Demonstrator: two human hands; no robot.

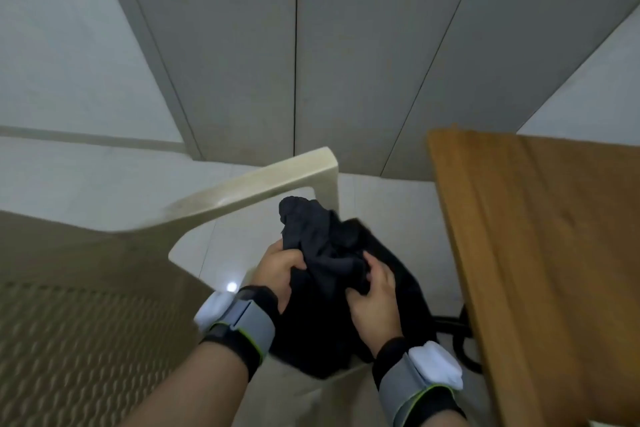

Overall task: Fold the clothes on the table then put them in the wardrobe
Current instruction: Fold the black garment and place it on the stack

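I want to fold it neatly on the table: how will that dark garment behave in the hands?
The dark garment is probably floppy: it bunches and droops between the left hand and right hand. It seems light, since it is held in the air. It will likely need flattening on the wooden table.

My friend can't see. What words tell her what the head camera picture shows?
Two hands, the left hand and the right hand, grip a bunched black garment held up between a beige plastic chair and a wooden table. Closed grey wardrobe doors stand behind.
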